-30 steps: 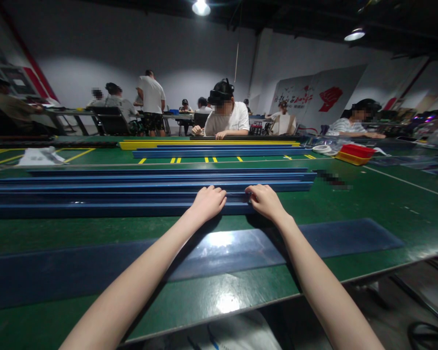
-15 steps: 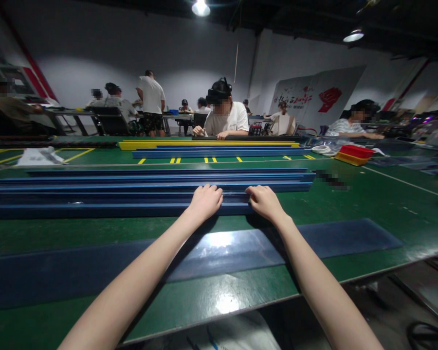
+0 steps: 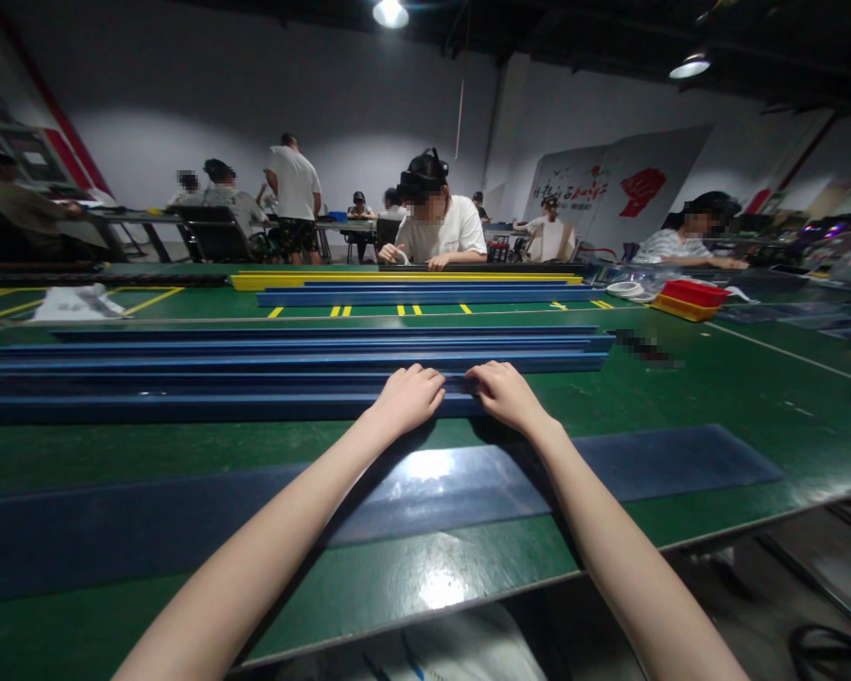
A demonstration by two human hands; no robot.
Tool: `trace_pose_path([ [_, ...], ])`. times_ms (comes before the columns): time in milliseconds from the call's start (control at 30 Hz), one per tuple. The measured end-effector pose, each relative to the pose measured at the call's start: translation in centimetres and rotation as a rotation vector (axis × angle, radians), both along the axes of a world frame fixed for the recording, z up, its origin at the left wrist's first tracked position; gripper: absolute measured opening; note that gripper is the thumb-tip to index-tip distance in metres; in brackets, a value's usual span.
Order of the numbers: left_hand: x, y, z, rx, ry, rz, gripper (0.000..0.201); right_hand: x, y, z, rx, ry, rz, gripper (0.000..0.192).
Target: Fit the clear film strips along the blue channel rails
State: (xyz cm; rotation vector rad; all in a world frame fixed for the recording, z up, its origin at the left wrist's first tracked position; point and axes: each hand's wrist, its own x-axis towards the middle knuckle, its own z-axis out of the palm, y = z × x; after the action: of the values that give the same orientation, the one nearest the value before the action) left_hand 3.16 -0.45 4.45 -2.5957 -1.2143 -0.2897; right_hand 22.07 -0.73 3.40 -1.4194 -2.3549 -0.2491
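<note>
On the green table [image 3: 716,397], the nearest blue rail [image 3: 184,407] lay lengthwise across the view, its right end under both hands. The left hand [image 3: 406,399] curled its fingers over the rail's top edge, gripping it; the right hand [image 3: 505,395] gripped the same rail just beside, the two hands close but apart. Behind it more blue rails [image 3: 290,355] lay side by side, long, straight and smooth, with raised ribs. Between the arms a flat dark blue strip [image 3: 667,463] lay on the table, glossy and thin. Farther off sat a red tray [image 3: 695,293].
</note>
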Motion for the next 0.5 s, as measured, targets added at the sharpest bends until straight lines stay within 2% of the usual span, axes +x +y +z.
trace_pose_path([
  [200, -0.04, -0.18, 0.46, -0.021, 0.001, 0.052, 0.027, 0.33, 0.08, 0.08, 0.037, -0.002, -0.047, 0.027],
  [500, -0.36, 0.16, 0.45, 0.034, -0.006, 0.161, 0.029, 0.75, 0.09, 0.32, 0.06, -0.021, -0.141, 0.025],
])
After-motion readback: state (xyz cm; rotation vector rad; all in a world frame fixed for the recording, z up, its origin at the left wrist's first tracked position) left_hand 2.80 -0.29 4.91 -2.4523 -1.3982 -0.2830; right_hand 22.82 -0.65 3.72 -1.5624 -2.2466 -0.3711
